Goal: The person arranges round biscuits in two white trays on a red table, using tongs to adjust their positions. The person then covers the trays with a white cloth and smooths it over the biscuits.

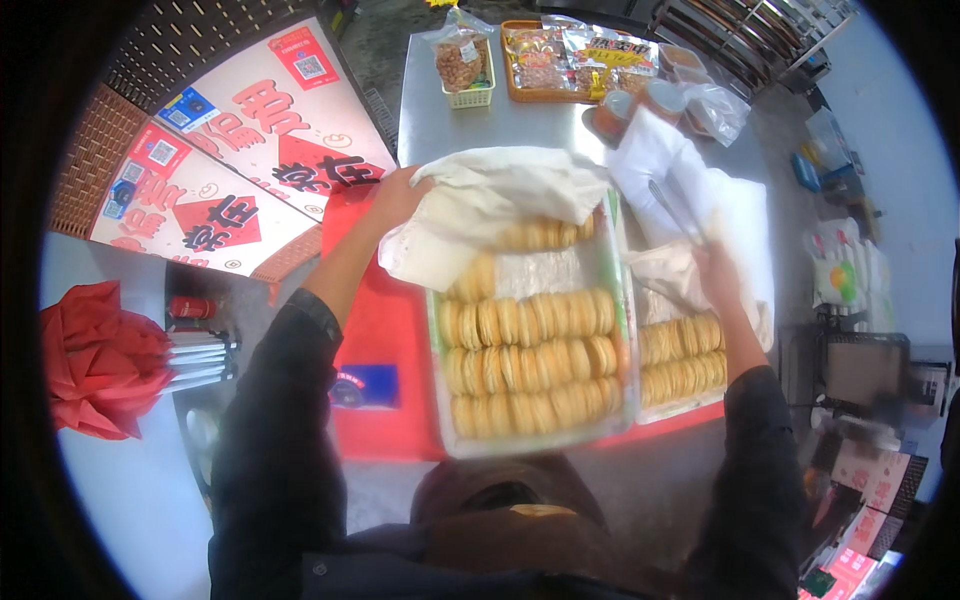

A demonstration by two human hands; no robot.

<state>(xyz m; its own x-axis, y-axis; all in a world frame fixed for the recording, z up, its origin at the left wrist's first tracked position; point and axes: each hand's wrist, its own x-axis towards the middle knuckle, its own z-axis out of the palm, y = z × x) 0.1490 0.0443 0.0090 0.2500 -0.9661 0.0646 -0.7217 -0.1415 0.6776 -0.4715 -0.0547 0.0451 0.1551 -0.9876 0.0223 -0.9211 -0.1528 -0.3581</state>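
Observation:
My left hand (395, 197) grips the edge of a cream cloth (490, 200) and holds it lifted back over the far end of a white tray (437, 400). Rows of round golden flatbreads (530, 360) fill that tray. My right hand (715, 265) holds metal tongs (675, 210) above a second tray (690, 405) on the right, which has more flatbreads (683, 362) under a white cloth (690, 180) pulled back.
Both trays rest on a red surface (385, 330) beside a steel table (440, 120). Baskets of bagged snacks (560, 60) stand at the table's far end. Red and white sign boards (250, 150) lean at the left, with a red cloth bundle (95, 365) near them.

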